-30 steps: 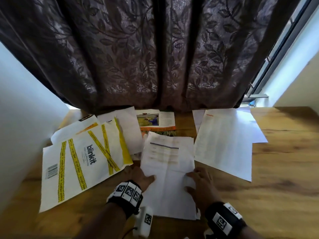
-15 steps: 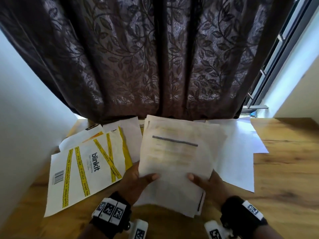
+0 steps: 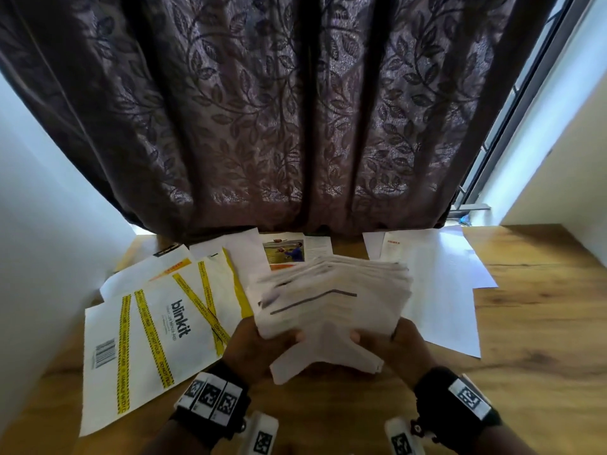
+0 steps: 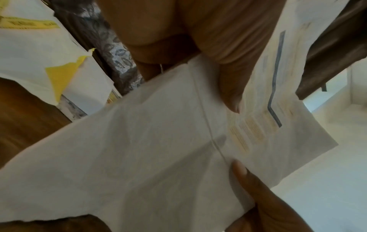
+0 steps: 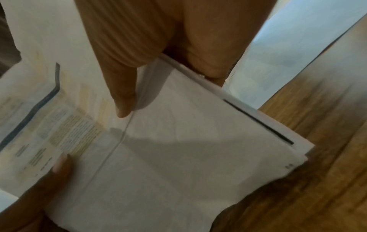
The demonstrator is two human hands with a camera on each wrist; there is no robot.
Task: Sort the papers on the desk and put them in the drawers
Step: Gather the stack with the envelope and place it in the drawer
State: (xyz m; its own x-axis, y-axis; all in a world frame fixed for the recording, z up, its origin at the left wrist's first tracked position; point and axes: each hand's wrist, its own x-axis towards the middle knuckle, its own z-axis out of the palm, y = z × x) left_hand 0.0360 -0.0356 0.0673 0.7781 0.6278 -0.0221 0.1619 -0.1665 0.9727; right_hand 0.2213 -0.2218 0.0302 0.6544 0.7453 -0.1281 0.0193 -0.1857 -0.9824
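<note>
A stack of white printed papers (image 3: 331,310) with a grey bar on the top sheet is held above the wooden desk (image 3: 532,323). My left hand (image 3: 262,343) grips its left edge, thumb on top. My right hand (image 3: 391,343) grips the right edge the same way. The far end of the stack bends down and its sheets fan out. In the left wrist view the thumb (image 4: 232,87) presses the papers (image 4: 158,157). The right wrist view shows the thumb (image 5: 123,100) on the papers (image 5: 178,157). No drawers are in view.
A white blinkit bag with yellow tape (image 3: 154,336) lies on the desk at left over other envelopes. White sheets (image 3: 440,290) lie at right, and a brochure with a photo (image 3: 289,251) at the back. A dark leaf-patterned curtain (image 3: 295,110) hangs behind the desk.
Both hands lifted the paper stack off the desk, raised it upright, and now tilt it forward so its far end droops and the sheets fan out.
</note>
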